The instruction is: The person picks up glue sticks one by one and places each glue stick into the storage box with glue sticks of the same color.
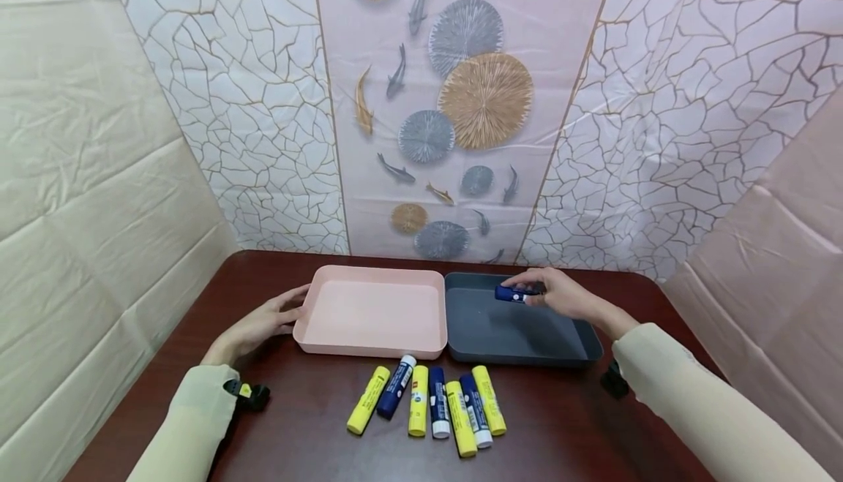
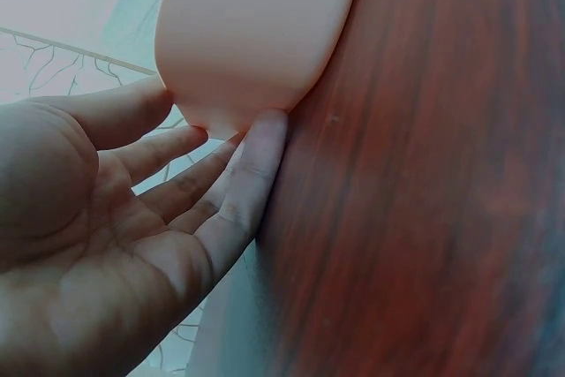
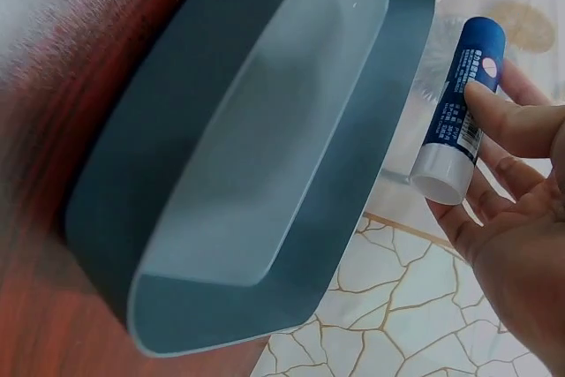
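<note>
Glue stick (image 3: 461, 103), blue with a white end, hangs above the dark tray (image 1: 481, 321), pinched between the thumb and fingers of the right hand (image 1: 558, 292). It looks light, stiff and smooth, apt to roll, and best held round its middle. The left hand (image 1: 263, 325) has its fingers loosely spread, tips against the pink tray (image 1: 375, 310). Raised walls (image 1: 527, 360) edge the dark tray, with open room inside; seven other sticks (image 1: 418, 400) lie in front.
</note>
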A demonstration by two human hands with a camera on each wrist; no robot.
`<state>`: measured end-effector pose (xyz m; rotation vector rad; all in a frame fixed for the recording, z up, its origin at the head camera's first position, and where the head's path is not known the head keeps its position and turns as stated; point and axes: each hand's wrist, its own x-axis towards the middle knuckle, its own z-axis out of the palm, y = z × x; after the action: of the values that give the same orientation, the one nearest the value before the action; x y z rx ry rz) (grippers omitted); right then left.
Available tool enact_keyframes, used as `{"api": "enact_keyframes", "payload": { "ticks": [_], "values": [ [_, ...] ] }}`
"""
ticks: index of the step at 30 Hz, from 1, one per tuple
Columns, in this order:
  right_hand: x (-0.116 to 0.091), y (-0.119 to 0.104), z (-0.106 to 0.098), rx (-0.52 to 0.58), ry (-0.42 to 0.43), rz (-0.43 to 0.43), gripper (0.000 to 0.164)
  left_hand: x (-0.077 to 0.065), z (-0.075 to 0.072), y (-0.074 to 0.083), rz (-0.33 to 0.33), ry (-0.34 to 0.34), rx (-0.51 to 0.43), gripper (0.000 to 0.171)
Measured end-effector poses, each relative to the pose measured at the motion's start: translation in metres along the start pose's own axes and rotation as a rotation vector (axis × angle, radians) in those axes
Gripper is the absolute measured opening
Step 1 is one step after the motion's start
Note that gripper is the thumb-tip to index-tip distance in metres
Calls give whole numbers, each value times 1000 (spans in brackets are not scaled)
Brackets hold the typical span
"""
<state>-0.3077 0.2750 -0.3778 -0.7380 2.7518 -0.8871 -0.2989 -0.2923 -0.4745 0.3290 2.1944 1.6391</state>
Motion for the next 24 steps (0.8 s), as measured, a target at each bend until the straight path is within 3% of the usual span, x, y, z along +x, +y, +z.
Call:
{"api": "enact_keyframes", "payload": {
  "ticks": [10,24],
  "values": [
    [24,8,6,2,-35,-35,44,-3,-1,-3,-9,17,33,67],
    [46,22,7,-56,-31,1,44,0,-1,-3,15,10,3,68]
  ]
}}
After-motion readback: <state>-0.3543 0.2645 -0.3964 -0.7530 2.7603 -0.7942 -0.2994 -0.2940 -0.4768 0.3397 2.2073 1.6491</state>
